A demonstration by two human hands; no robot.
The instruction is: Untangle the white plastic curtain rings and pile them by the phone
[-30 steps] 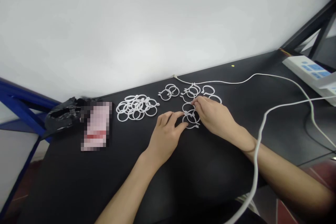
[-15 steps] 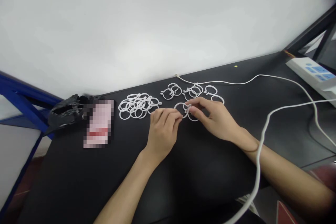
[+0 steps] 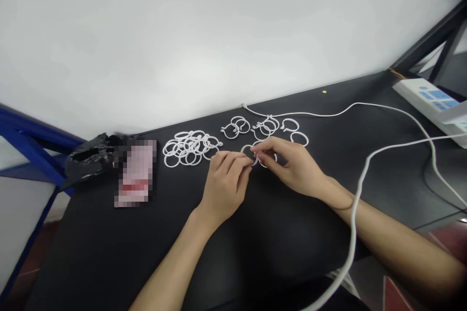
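My left hand has its thumb and fingers pinched on the lower part of a white ring, low over the black table. At that ring's right side, my right hand brings its thumb and index finger close together, and they also grip it. Fingers hide part of the ring. Another white ring lies partly behind the right fingertips. A heap of white rings with small clasp ends lies left of my hands. Behind them are smaller clusters, with a loose ring beyond my right hand.
A blurred-out pink item and a torn black plastic bag sit on the left. A white cable crosses in front of my right forearm. At the right stands a white power strip. A pale wall closes off the back.
My right hand has shifted slightly left, its fingertips nearer to my left fingers at the ring. The whole view has moved slightly; the heap of rings looks the same.
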